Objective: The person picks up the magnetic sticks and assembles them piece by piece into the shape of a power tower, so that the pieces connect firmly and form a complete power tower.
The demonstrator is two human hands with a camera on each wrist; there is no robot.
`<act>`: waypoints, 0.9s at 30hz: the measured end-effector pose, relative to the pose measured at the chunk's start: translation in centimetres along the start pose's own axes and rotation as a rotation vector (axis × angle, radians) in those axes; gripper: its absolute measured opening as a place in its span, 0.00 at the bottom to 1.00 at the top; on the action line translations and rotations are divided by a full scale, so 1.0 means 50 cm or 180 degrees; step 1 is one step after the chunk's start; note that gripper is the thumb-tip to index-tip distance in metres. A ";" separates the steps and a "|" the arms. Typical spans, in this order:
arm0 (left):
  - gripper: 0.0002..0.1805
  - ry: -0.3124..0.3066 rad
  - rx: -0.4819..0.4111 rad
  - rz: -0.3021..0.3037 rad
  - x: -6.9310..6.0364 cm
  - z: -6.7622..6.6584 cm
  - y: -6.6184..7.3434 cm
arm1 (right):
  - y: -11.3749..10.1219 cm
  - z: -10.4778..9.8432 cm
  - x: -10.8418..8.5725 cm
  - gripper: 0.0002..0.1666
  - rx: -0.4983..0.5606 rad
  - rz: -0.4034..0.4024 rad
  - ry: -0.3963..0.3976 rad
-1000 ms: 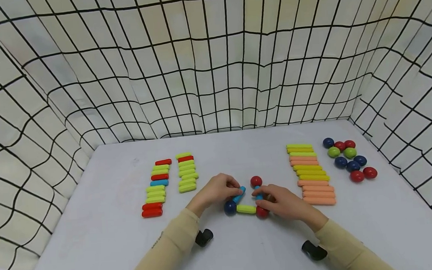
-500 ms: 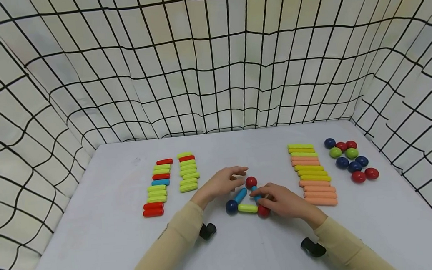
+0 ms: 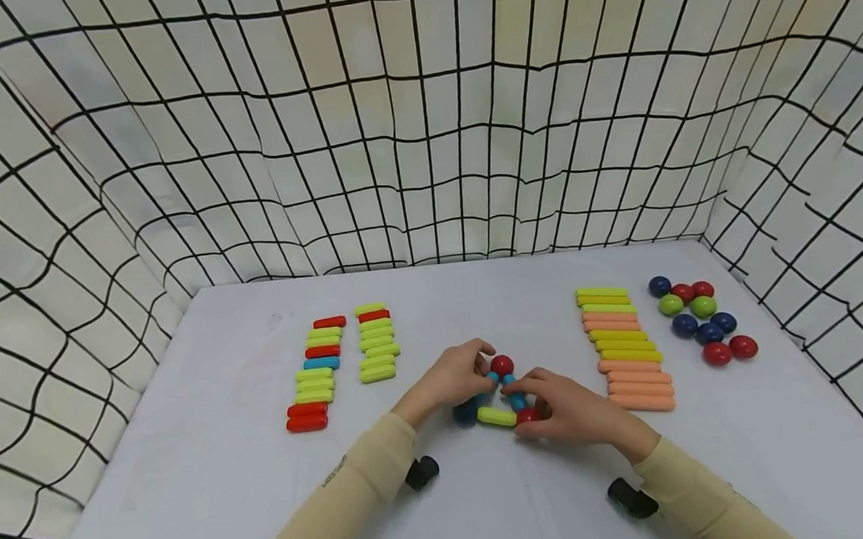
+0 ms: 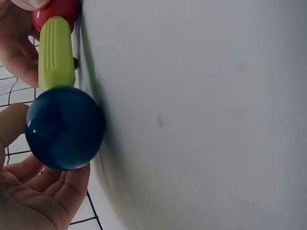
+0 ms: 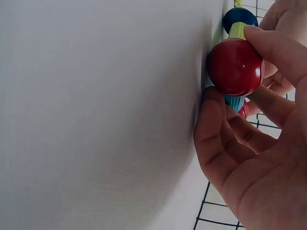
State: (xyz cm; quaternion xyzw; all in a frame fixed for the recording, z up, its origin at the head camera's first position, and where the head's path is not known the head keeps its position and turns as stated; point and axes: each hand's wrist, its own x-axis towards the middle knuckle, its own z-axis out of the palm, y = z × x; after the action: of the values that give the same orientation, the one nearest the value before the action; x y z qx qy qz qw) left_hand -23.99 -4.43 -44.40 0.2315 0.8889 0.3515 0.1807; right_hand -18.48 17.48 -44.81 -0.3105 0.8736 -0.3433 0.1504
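A small frame of balls and sticks lies on the white table: a dark blue ball [image 3: 465, 413] at left, a green stick [image 3: 497, 417] joining it to a near red ball [image 5: 235, 67], blue sticks [image 3: 516, 399] on both sides, and a far red ball [image 3: 502, 366]. My left hand [image 3: 457, 374] curls its fingers round the left blue stick, whose end shows near the far red ball. In the left wrist view the dark blue ball [image 4: 65, 128] sits before the left fingers. My right hand [image 3: 572, 408] grips the near red ball, thumb on its near side, fingers by the right blue stick.
Short red, green and blue sticks [image 3: 321, 363] lie in two columns at left. Longer yellow and orange sticks [image 3: 638, 378] are stacked at right, beside several loose balls [image 3: 709, 333]. Black mesh netting [image 3: 424, 161] stands round the table [image 3: 191, 487].
My left hand let go of the left blue stick, lifted with spread fingers, then came back down onto it. The far red ball shifted slightly left. My right thumb moved down round the near red ball.
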 end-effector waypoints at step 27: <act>0.13 0.1028 0.0217 0.0076 -0.032 -0.009 -0.019 | 0.003 -0.004 -0.002 0.32 0.0906 0.0646 -0.0049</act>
State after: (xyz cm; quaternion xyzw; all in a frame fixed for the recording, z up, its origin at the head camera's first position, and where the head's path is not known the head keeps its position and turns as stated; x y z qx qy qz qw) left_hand -23.17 -6.18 -44.52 0.1886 0.9150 0.3558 0.0233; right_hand -18.55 17.71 -44.76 -0.1989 0.8418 -0.4442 0.2334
